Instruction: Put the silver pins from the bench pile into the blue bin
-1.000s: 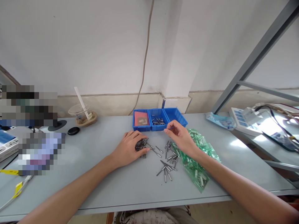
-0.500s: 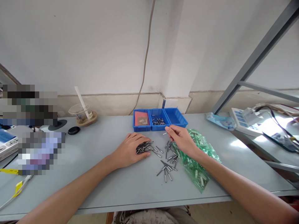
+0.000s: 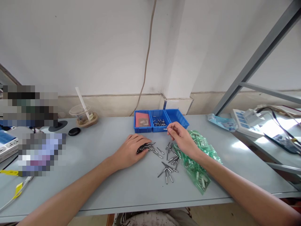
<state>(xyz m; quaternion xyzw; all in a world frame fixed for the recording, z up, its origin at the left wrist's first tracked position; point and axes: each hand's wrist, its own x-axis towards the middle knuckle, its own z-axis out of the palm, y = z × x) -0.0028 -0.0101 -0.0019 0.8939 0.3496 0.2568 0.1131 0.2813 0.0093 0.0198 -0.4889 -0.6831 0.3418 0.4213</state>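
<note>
My left hand (image 3: 129, 152) rests on the table, curled around a bunch of dark metal pins (image 3: 143, 147) whose ends poke out past the fingers. Between thumb and fingertips my right hand (image 3: 180, 137) pinches one thin metal pin (image 3: 165, 129), close to the front of the middle blue bin (image 3: 161, 129). That bin has several pins lying in it. Loose pins (image 3: 168, 169) are scattered on the table between my hands. Partly beneath my right wrist lies a green plastic bag (image 3: 202, 183) with small light-coloured pieces inside.
A left blue bin (image 3: 134, 123) holds a pink packet, and a right blue bin (image 3: 177, 116) adjoins the middle one. Further left are a lidded cup (image 3: 81, 114) with a straw and a black disc (image 3: 74, 131). A metal frame (image 3: 249, 66) slants on the right.
My right hand has shifted slightly up and away with the pin, nearer the middle bin's front. The thumb of my left hand has drawn in closer around its bunch.
</note>
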